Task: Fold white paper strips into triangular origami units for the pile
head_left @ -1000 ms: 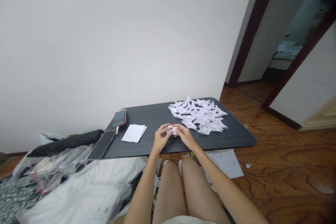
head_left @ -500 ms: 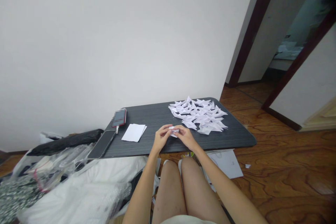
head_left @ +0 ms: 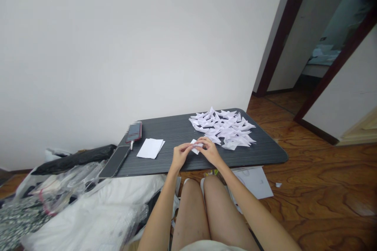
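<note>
A small piece of folded white paper (head_left: 195, 148) is held between my two hands, over the near part of the dark table (head_left: 173, 127). My left hand (head_left: 180, 154) pinches its left side with thumb and fingers. On the opposite side my right hand (head_left: 209, 150) grips it, fingers curled over the top edge. Part of the paper is covered by my fingertips. Just beyond my right hand lies a spread of folded white paper boats (head_left: 225, 127). To the left of my left hand rests a stack of flat white paper sheets (head_left: 149, 148).
A phone-like device (head_left: 134, 131), blurred out, and a dark flat panel (head_left: 114, 161) are at the table's left end. Plastic-wrapped white bags (head_left: 97, 204) crowd the floor at left. The wall (head_left: 176, 47) backs the table; a doorway (head_left: 312, 47) opens at right.
The folded paper has turned and more of it shows between my hands. My left fingers have lowered and straightened toward its edge; my right fingers have lifted slightly over the top.
</note>
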`<act>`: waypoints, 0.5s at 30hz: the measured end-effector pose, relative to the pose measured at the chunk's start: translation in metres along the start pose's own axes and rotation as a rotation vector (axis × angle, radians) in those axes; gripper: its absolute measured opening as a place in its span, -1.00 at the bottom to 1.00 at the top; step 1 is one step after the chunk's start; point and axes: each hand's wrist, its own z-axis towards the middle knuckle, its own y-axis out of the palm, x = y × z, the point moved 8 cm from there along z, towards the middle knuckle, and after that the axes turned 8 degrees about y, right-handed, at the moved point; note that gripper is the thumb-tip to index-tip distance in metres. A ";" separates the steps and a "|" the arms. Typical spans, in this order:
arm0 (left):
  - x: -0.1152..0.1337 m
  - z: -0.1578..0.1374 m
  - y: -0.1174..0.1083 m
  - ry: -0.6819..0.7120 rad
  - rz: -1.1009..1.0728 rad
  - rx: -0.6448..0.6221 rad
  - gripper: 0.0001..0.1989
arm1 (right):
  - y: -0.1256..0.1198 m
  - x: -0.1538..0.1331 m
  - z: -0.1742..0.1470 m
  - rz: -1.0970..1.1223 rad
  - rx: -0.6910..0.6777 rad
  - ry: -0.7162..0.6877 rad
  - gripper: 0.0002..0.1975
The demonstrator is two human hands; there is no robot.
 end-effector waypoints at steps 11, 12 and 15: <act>-0.010 -0.002 0.006 -0.122 -0.092 -0.009 -0.76 | 0.000 0.008 0.003 0.112 -0.137 0.079 -0.86; -0.011 -0.002 0.006 -0.129 -0.096 -0.013 -0.76 | 0.001 0.009 0.003 0.118 -0.145 0.080 -0.87; -0.016 -0.003 0.008 -0.161 -0.136 -0.007 -0.73 | 0.000 0.008 0.005 0.106 -0.130 0.064 -0.90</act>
